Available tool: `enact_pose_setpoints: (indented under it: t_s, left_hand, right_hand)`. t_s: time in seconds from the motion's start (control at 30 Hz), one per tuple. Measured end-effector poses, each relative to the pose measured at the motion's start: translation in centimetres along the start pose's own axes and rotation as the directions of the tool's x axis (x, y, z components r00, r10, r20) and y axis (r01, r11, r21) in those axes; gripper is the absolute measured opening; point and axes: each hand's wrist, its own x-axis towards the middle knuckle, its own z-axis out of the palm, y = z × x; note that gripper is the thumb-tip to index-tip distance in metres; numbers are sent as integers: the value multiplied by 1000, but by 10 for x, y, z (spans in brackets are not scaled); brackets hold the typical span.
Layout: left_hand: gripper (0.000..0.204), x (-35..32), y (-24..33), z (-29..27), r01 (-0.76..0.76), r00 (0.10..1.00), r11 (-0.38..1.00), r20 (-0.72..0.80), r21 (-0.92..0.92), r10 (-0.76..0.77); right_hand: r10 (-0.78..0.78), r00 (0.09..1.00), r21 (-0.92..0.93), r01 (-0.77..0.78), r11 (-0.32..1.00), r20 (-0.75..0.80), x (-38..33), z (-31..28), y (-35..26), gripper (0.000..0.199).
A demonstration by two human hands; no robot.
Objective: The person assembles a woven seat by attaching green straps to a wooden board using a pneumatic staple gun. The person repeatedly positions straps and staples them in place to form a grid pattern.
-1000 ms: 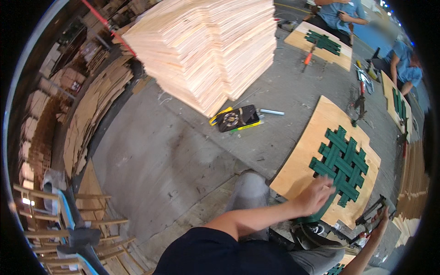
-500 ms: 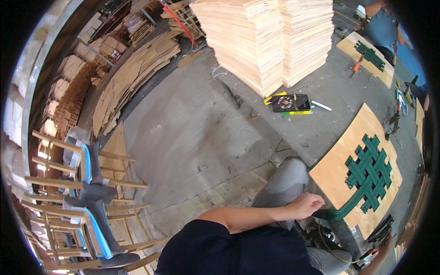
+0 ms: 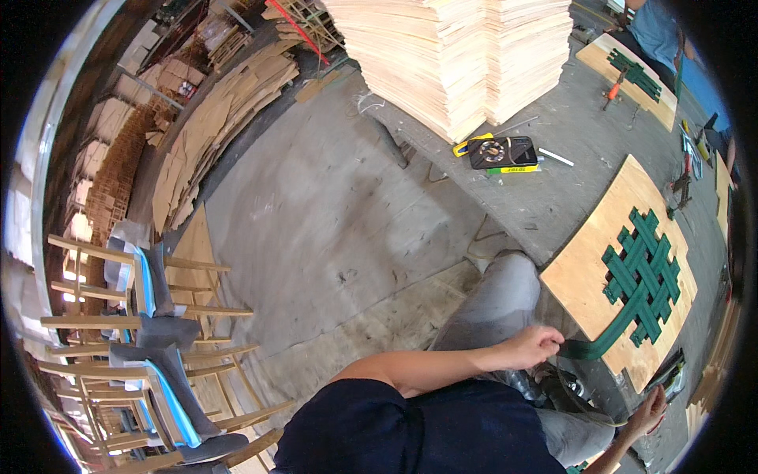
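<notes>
A plywood board [image 3: 580,272] with a cut-out lies at the right on the table, and green webbing straps [image 3: 643,272] are woven across it. From the weave's near side one loose strap [image 3: 594,347] runs off the board's edge toward my left hand [image 3: 537,346]. That hand is closed in a pinch at the strap's end. My right hand [image 3: 649,409] is low at the right, just off the board's near corner, with its fingers curled. Something reddish shows beside it, too small to name. A thin hose [image 3: 596,415] leads toward this hand. Close above lies a dark tool [image 3: 673,373].
A tall stack of thin wooden sheets [image 3: 450,63] stands on the grey table [image 3: 545,189]. Near it lie a phone [image 3: 503,152] and a white stick [image 3: 556,157]. A co-worker [image 3: 657,35] sits behind another strapped board [image 3: 596,57]. Wooden chair frames [image 3: 150,347] stand left.
My right hand has risen toward the board's near corner and shows more fully. My left hand still pinches the strap, slightly farther right. The whole view has shifted a little.
</notes>
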Motion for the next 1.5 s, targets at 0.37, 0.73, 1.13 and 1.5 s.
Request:
enact_pose_setpoints:
  t_s: [0.37, 0.73, 1.13, 1.5]
  left_hand:
    - [29, -100, -95, -190, 108, 723, 898, -586, -427, -365]
    - [59, -217, -324, -412, 745, -13, 583, -881, -323, -472]
    - [74, -231, -448, -525, 762, 5, 598, -921, -249, -390]
    - [71, -235, -472, -538, 593, 23, 712, -876, -376, -482]
  right_hand:
    - [-598, 698, 506, 378, 775, 394, -80, 153, -319, 11]
    - [-717, 282, 399, 676, 620, 637, -168, 246, -419, 26]
    - [-609, 147, 276, 792, 544, 779, -189, 271, -456, 18]
    - [-582, 109, 293, 780, 553, 806, -187, 274, -458, 17]
